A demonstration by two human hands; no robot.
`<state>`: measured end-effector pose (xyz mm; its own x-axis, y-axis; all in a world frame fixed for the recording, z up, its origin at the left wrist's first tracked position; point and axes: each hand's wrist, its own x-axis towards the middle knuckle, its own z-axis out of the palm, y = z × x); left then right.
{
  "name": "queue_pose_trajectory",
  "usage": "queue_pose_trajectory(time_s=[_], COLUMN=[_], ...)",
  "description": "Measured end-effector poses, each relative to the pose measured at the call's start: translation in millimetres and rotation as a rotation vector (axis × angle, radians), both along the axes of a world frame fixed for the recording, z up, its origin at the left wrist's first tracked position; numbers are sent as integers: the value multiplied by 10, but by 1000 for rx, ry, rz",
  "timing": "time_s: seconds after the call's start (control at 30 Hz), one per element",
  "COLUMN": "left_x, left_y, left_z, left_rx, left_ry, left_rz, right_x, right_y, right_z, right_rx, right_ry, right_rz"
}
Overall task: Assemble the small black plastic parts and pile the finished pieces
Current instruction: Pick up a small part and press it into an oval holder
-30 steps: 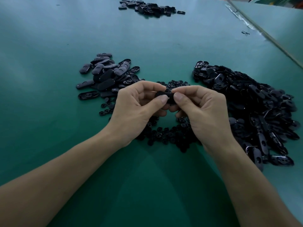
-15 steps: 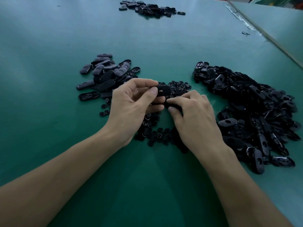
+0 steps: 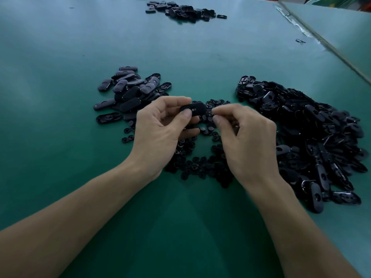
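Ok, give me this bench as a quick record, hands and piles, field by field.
table: green
left hand: grips one oval shell
right hand: fingertips pinched beside that shell; contents too small to tell
small round parts: scattered under both hands
left pile: oval pieces
right pile: largest heap of oval shells
far pile: more black parts, far end

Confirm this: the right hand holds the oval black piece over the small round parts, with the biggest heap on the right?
Not quite: the head view shows the left hand holding the oval black piece. The rest stands: small round parts beneath, biggest heap on the right.
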<state>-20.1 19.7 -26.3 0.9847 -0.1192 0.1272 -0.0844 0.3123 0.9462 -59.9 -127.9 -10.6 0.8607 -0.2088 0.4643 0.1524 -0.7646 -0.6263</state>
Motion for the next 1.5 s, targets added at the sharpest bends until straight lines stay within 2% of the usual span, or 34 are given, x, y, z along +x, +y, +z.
queue_pose_trajectory(time_s=[0.17,0.4,0.63,0.8,0.97,1.2,1.5], left_x=[-9,-18,-11,-14,-12,-28,-23], left_y=[2,-9,11,5,4,-6,6], left_z=[-15,-19,-27,-33,-42,-40,-41], left_rx=[41,61,106,160,206,230,248], left_ry=[-37,-50,-72,-103,-124,-142,-153], left_rz=[-23,-20,-31,-28,-36,-51,-57], right_x=[-21,-38,-43,-40,-33,-45,-62], right_y=[44,37,50,66,64,56,105], right_z=[27,28,7,10,4,10,40], right_rx=[89,144,103,71,205,122,156], right_ry=[-58,14,11,-27,38,18,39], right_rz=[88,116,151,155,140,94,84])
